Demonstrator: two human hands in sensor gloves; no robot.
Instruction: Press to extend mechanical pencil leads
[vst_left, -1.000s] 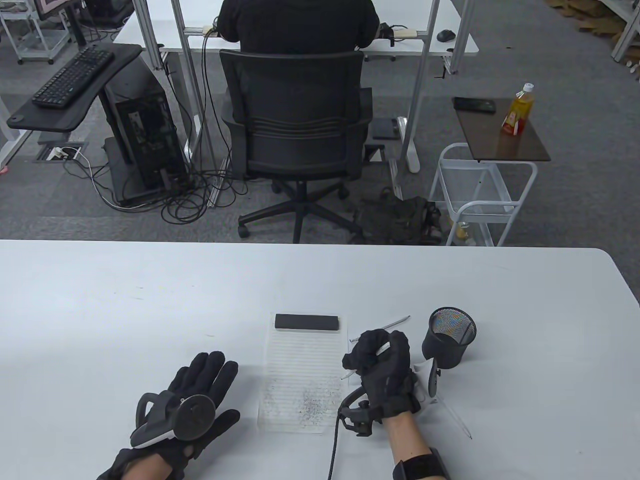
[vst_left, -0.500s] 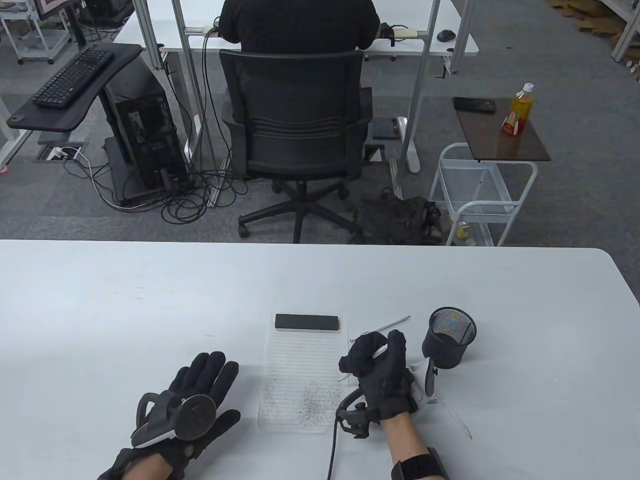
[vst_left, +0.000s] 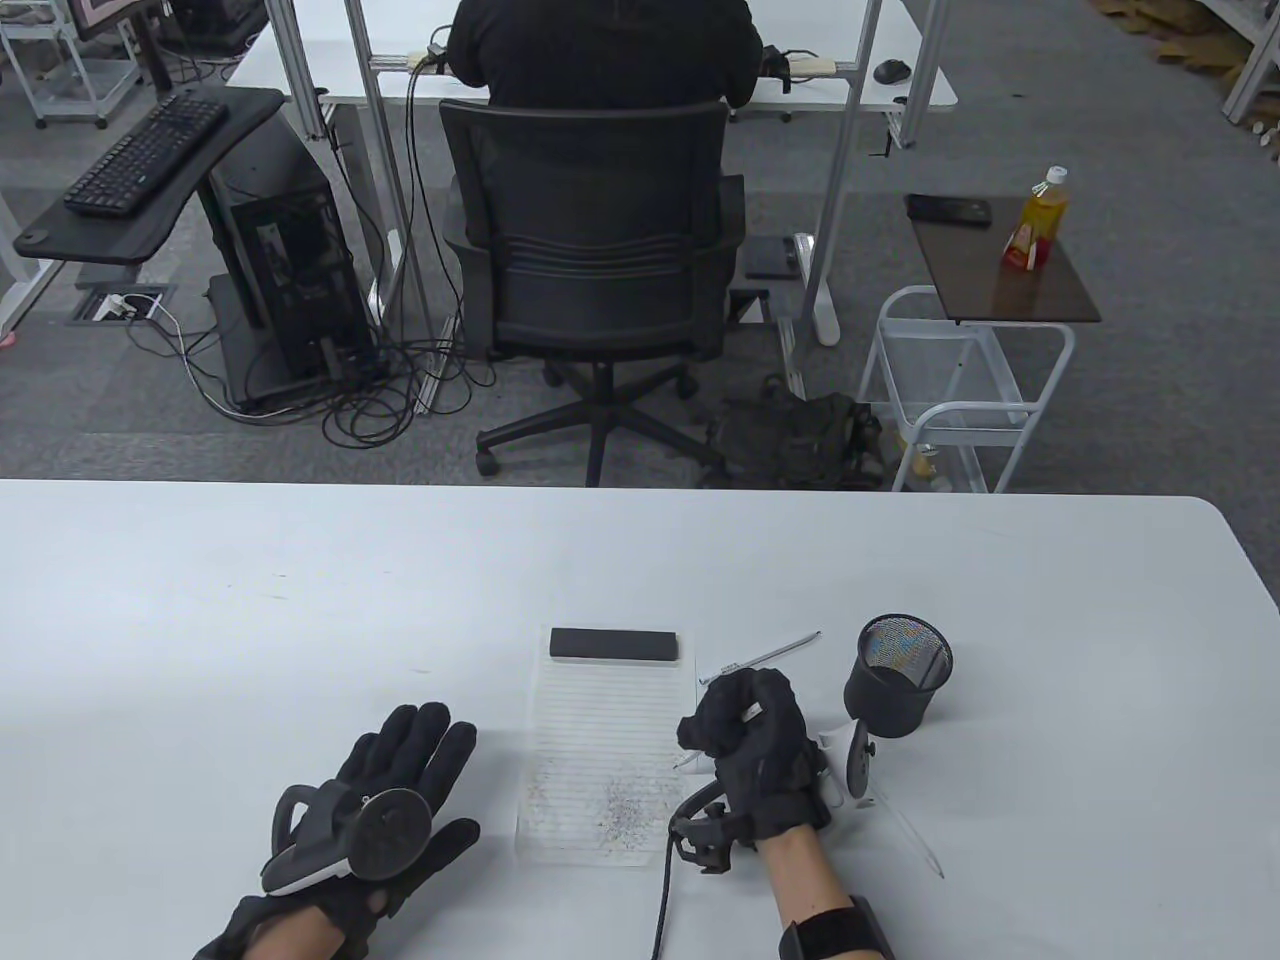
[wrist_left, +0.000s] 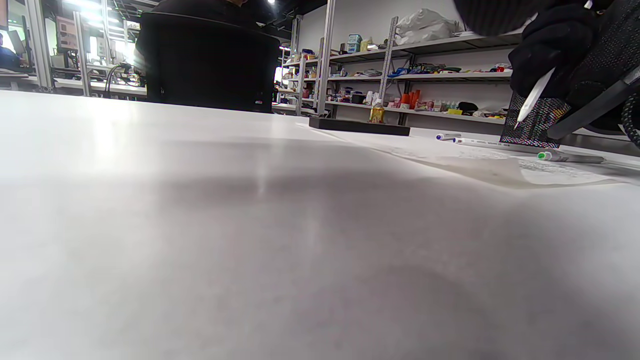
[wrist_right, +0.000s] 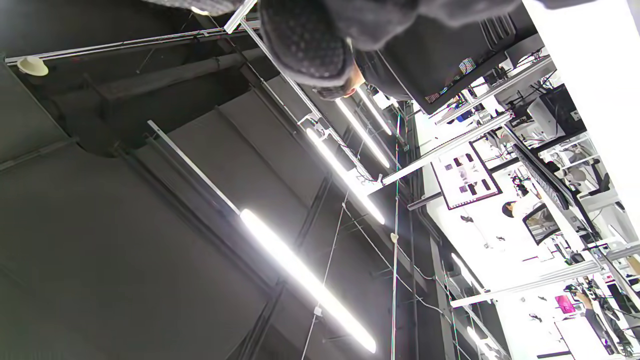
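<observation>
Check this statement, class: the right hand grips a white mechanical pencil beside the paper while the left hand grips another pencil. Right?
Not quite. The left hand lies flat on the table holding nothing, as the table view shows. The right hand does grip the mechanical pencil beside the paper.

I've got a white mechanical pencil (wrist_left: 535, 96) gripped in my right hand (vst_left: 750, 745), its tip (vst_left: 679, 760) poking out below the fist over the right edge of the lined paper (vst_left: 605, 745), tilted. A second pencil (vst_left: 765, 656), silvery, lies flat on the table (vst_left: 300, 600) just beyond my knuckles.
</observation>
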